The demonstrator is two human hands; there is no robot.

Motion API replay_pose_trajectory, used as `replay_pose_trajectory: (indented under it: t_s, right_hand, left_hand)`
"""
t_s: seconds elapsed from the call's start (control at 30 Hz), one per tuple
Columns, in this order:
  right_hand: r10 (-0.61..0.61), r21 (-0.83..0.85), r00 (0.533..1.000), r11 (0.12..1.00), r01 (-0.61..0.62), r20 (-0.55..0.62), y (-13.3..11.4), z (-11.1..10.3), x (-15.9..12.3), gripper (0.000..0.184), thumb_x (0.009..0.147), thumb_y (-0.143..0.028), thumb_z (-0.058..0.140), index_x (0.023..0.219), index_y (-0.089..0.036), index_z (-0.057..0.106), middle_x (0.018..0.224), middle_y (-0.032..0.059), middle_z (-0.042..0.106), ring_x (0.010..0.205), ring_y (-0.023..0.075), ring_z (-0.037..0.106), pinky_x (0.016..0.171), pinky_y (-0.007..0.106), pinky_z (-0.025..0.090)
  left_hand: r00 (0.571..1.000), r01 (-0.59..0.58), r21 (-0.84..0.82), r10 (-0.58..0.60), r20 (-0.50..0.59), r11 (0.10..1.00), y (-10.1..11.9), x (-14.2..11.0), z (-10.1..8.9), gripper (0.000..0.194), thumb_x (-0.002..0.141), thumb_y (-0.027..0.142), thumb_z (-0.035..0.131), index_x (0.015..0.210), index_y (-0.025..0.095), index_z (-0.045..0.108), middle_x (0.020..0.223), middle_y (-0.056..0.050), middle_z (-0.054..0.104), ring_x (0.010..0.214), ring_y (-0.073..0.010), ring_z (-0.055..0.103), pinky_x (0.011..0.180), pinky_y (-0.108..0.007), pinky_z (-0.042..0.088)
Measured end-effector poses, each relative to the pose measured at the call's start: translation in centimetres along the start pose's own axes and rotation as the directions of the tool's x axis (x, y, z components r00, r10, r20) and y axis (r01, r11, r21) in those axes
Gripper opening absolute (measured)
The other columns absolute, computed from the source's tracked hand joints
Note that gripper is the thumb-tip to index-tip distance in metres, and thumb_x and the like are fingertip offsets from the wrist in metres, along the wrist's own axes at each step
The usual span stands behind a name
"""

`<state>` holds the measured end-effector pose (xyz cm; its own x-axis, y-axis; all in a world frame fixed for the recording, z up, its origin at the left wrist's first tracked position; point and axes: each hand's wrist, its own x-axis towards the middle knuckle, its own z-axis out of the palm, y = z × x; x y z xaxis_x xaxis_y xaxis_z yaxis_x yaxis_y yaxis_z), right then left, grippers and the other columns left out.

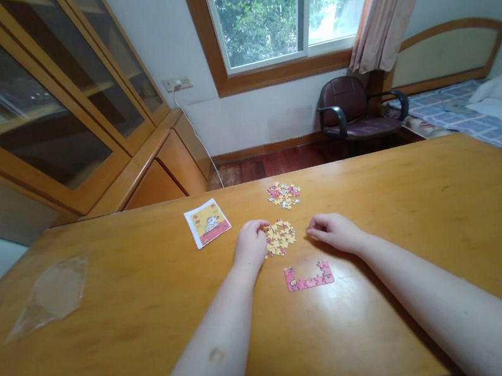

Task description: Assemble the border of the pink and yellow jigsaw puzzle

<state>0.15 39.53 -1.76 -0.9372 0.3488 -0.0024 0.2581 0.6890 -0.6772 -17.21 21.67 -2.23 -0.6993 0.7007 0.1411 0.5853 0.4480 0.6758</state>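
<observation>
My left hand (251,244) rests on the wooden table (129,298) with its fingers curled at the left edge of a small heap of yellow puzzle pieces (280,237). My right hand (332,230) lies just right of that heap, fingers bent and pinched together; what they hold, if anything, is too small to see. A joined red strip of puzzle border (308,276), shaped like an L with a raised end, lies in front of the heap between my forearms. A second loose heap of pieces (283,195) sits farther back.
A picture card (207,222) showing the puzzle image lies left of the heaps. A crumpled transparent bag (50,295) is at the table's far left. Behind the table stand a glass-door cabinet (49,106), a dark armchair (353,108) and a bed (483,110).
</observation>
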Motion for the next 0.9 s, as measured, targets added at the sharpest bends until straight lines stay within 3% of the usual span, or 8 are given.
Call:
replay_pose_trajectory:
  t_s: [0.23,0.37,0.47,0.6,0.7,0.9]
  right_hand:
    - [-0.003,0.009,1.000,1.000,0.003,-0.007,0.0,0.0,-0.1,0.024,0.082,-0.040,0.054,0.076,-0.018,0.062,0.068,0.0004,0.062,0.062,0.0137,0.051,0.059,0.025,0.035]
    - [0.003,0.014,1.000,1.000,-0.003,-0.004,0.0,-0.1,-0.1,0.025,0.083,-0.040,0.053,0.077,-0.018,0.063,0.068,0.0011,0.062,0.063,0.0142,0.051,0.059,0.026,0.036]
    - [0.001,0.013,1.000,1.000,-0.001,-0.003,-0.1,-0.1,-0.1,0.025,0.083,-0.040,0.053,0.078,-0.018,0.064,0.069,0.0015,0.063,0.063,0.0144,0.052,0.060,0.026,0.036]
    - [0.007,0.018,1.000,1.000,-0.007,0.006,-0.1,-0.1,-0.2,0.024,0.083,-0.040,0.054,0.079,-0.018,0.064,0.069,0.0011,0.063,0.064,0.0144,0.052,0.060,0.026,0.036]
    - [0.008,0.020,1.000,1.000,-0.008,0.010,0.0,-0.1,-0.2,0.024,0.082,-0.039,0.054,0.078,-0.018,0.064,0.069,0.0009,0.063,0.064,0.0143,0.052,0.060,0.025,0.036]
    - [0.007,0.025,1.000,1.000,-0.007,0.009,-0.1,-0.2,-0.2,0.023,0.083,-0.038,0.055,0.078,-0.018,0.064,0.070,0.0008,0.063,0.064,0.0143,0.052,0.060,0.025,0.036]
  left_hand:
    - [0.987,0.155,-0.140,-0.160,-0.024,0.978,-1.3,0.9,-0.9,0.033,0.076,0.011,0.042,0.093,0.018,0.069,0.100,-0.004,0.070,0.099,-0.0184,0.062,0.094,-0.034,0.046]
    - [0.971,0.232,-0.232,-0.238,-0.001,0.945,-1.0,0.9,-2.3,0.028,0.078,0.021,0.047,0.097,0.016,0.067,0.090,-0.005,0.071,0.081,-0.0182,0.064,0.078,-0.031,0.050]
    - [0.991,0.132,-0.110,-0.132,0.014,0.985,0.6,0.0,-3.4,0.025,0.078,0.027,0.051,0.095,0.018,0.067,0.091,-0.004,0.070,0.074,-0.0165,0.061,0.073,-0.029,0.048]
    - [0.977,-0.072,0.155,0.039,0.207,0.985,2.5,-1.4,-4.3,0.016,0.077,0.024,0.053,0.083,0.021,0.068,0.087,-0.003,0.068,0.079,-0.0176,0.060,0.070,-0.027,0.044]
    - [0.954,-0.129,0.256,0.049,0.297,0.958,2.5,-1.6,-4.6,0.015,0.074,0.020,0.053,0.080,0.022,0.067,0.082,-0.002,0.066,0.075,-0.0171,0.059,0.063,-0.026,0.040]
    - [0.922,-0.144,0.266,0.032,0.385,0.953,1.8,-1.3,-5.1,0.015,0.071,0.023,0.058,0.083,0.024,0.067,0.076,0.000,0.063,0.070,-0.0162,0.058,0.059,-0.024,0.037]
